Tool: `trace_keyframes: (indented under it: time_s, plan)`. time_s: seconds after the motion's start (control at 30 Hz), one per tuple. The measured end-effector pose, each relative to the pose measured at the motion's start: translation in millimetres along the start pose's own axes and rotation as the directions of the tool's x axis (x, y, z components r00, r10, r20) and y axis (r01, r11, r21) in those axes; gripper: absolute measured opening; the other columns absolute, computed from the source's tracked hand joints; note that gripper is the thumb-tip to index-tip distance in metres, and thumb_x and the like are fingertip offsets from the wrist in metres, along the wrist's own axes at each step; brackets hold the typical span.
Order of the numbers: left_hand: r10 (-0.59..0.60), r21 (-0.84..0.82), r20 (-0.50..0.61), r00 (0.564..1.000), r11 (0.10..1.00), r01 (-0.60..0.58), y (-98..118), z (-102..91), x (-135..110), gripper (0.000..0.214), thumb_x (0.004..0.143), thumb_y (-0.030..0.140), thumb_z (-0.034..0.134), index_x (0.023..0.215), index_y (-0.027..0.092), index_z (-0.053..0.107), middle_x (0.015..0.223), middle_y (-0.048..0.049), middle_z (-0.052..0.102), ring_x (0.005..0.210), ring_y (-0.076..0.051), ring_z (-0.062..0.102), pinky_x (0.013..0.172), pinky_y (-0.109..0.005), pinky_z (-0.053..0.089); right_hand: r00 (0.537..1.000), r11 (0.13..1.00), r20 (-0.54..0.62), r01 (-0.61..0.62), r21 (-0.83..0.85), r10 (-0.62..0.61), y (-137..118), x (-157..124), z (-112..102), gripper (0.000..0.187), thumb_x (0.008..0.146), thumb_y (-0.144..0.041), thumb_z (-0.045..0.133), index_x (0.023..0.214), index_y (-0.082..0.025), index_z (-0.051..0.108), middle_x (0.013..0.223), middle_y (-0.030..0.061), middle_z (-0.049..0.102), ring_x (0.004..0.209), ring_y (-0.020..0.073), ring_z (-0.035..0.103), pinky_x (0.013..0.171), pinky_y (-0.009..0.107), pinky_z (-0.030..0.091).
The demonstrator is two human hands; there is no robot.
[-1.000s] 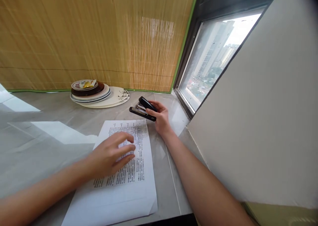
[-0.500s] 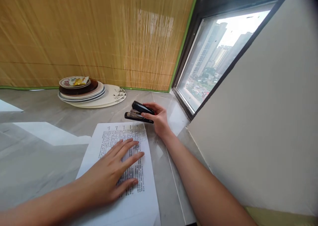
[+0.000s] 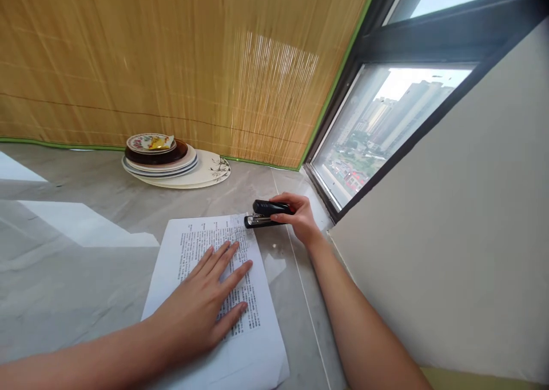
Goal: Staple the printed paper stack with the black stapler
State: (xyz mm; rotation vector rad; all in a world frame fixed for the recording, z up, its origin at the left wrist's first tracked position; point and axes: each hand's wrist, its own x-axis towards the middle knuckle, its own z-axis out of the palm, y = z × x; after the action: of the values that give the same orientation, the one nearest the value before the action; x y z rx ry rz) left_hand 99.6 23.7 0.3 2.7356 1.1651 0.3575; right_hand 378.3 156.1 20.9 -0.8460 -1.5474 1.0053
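My left hand (image 3: pixel 206 298) lies flat with its fingers spread on a printed sheet of paper (image 3: pixel 257 350), pressing it to the grey tabletop. I cannot tell whether more sheets lie under it. A black stapler (image 3: pixel 266 208) is in my right hand (image 3: pixel 302 218), thumb on the lower side and fingers over the top arm. Its jaws are parted and point left, at the far right corner of the paper. Whether the corner sits between the jaws is hard to make out.
Beyond the paper stands a stack of plates (image 3: pixel 160 161) on the marble-patterned tabletop (image 3: pixel 86 287), in front of a bamboo blind (image 3: pixel 180 64). A window (image 3: pixel 360 132) and a pale wall (image 3: pixel 454 224) close off the right side.
The stapler has moved from beyond the paper's far edge to its right corner, and its jaws look less wide apart. My left hand stays on the paper; the view has shifted slightly.
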Motion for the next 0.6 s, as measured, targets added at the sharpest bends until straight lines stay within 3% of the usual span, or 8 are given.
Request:
trace_keyframes:
  time_s: [0.13,0.23,0.47,0.6]
  plan:
    - [-0.041,0.007,-0.016,0.999,0.999,0.041,-2,4.4,-3,0.065,0.101,0.058,0.044,0.16,0.034,0.033,0.171,-0.0071,0.018,0.154,-0.037,0.026,0.123,-0.06,0.028,0.996,0.998,0.084,-0.024,-0.059,0.029,3,-2,-30,0.039,0.06,-0.029,0.095,0.096,-0.023,0.082,0.084,0.0009,0.07,0.08,0.0179,0.064,0.073,0.03,0.049]
    - [-0.032,-0.009,-0.042,0.999,0.999,0.031,-2,6.6,-3,0.066,0.101,0.058,0.045,0.16,0.032,0.032,0.17,-0.0071,0.019,0.153,-0.037,0.027,0.124,-0.058,0.028,0.982,0.994,0.177,-0.057,-0.09,0.072,7,-3,-41,0.041,0.059,-0.033,0.096,0.096,-0.022,0.082,0.084,0.0027,0.071,0.081,0.019,0.064,0.073,0.031,0.049]
    - [0.009,-0.055,-0.093,0.996,0.998,-0.014,-1,3.8,-3,0.061,0.102,0.053,0.047,0.159,0.038,0.033,0.17,-0.0038,0.023,0.152,-0.037,0.03,0.123,-0.059,0.028,0.892,0.997,0.448,-0.031,-0.064,0.056,0,-1,-32,0.035,0.061,-0.033,0.096,0.089,-0.02,0.079,0.097,0.0085,0.075,0.09,0.0225,0.068,0.089,0.043,0.051]
    - [0.027,-0.066,-0.08,0.996,0.997,-0.032,1,0.0,-2,0.061,0.103,0.05,0.046,0.16,0.04,0.029,0.17,-0.0017,0.023,0.153,-0.037,0.029,0.123,-0.059,0.029,0.815,0.996,0.577,-0.086,0.029,0.054,-5,-2,-25,0.038,0.062,-0.032,0.096,0.089,-0.018,0.073,0.098,0.0075,0.072,0.09,0.0198,0.067,0.082,0.036,0.053]
